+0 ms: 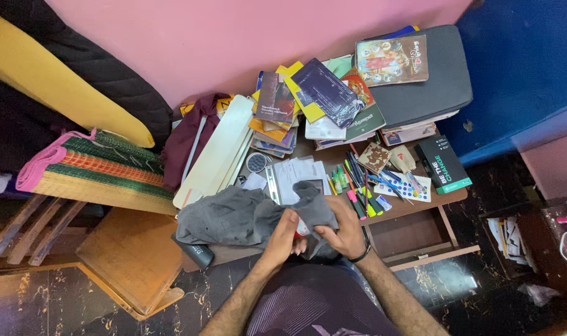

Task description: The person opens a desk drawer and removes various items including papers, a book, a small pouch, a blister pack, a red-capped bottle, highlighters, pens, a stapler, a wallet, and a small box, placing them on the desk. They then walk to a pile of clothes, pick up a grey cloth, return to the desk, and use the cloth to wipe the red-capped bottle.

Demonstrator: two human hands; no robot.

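Grey garment: we see one crumpled grey fabric garment (246,214) on the near edge of the cluttered brown wooden desk (420,208), spilling toward us.
Handling: we judge it soft, light and limp; a bunched fold gives the surest hold.
Hands: two, ours; left hand (282,235) and right hand (341,231) both pinch the cloth's near end, fingers closed.
Dark padded case: one (442,81), on the book pile.
Green-edged black box: one (444,163).
Pens: many, uncounted.
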